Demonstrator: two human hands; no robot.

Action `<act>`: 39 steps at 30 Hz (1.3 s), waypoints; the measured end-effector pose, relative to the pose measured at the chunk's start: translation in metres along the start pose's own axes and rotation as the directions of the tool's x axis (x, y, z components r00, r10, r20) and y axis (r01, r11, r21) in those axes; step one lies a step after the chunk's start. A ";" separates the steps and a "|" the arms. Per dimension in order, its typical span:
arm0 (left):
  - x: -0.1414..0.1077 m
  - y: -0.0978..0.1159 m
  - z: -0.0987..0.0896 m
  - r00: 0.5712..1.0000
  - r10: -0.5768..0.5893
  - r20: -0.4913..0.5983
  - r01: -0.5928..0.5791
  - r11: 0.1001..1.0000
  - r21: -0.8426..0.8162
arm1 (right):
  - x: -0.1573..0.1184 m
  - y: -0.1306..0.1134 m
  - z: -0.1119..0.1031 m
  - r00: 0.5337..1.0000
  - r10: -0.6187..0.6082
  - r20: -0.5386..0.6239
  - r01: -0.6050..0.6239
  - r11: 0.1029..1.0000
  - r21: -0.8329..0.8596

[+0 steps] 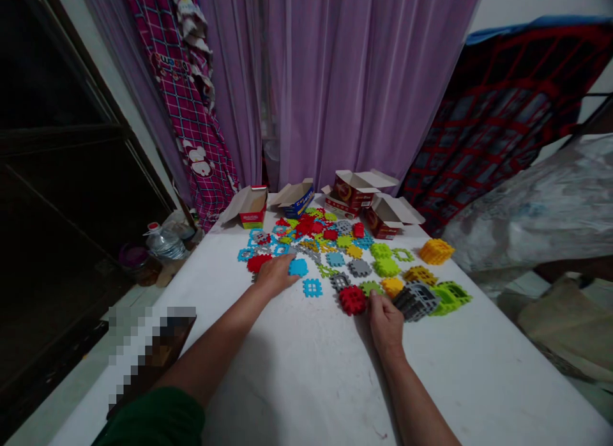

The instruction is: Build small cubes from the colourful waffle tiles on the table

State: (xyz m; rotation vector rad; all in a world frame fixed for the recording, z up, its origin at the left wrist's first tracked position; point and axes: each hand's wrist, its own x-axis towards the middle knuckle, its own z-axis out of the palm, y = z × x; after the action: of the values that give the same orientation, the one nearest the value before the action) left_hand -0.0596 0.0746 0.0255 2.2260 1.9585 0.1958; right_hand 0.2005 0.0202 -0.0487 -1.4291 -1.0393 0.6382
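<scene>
Green sleeve [156, 419], blue tiles [298, 268] between hands [276, 275]

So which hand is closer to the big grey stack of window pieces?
The right hand. It is just left of the grey stack; the left hand is much farther left, by a blue square piece.

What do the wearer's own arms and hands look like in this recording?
Both the left hand and the right hand are bare, with no gloves. A dark green sleeve shows at the lower edge on the left arm, ending near the elbow, so that forearm is uncovered. The right forearm is bare too; its sleeve is out of view. No watch or bracelet shows on either wrist.
</scene>
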 end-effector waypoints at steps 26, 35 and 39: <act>0.030 0.006 0.011 0.998 0.036 0.059 -0.042 0.993 0.108 | 0.000 0.001 -0.001 1.000 -0.016 0.003 0.016 1.000 -0.009; 0.035 -0.002 0.012 0.997 0.063 0.047 -0.068 0.992 0.104 | 0.000 0.000 -0.001 1.000 0.007 0.009 -0.007 1.000 -0.016; 0.041 0.007 0.017 0.997 0.068 0.028 -0.071 0.992 0.107 | 0.001 0.004 -0.001 1.000 0.019 0.015 -0.019 1.000 -0.022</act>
State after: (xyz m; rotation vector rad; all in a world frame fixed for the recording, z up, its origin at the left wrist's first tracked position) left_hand -0.0435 0.1135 0.0102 2.3538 1.9243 0.0737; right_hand 0.2026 0.0210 -0.0527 -1.4568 -1.0486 0.6542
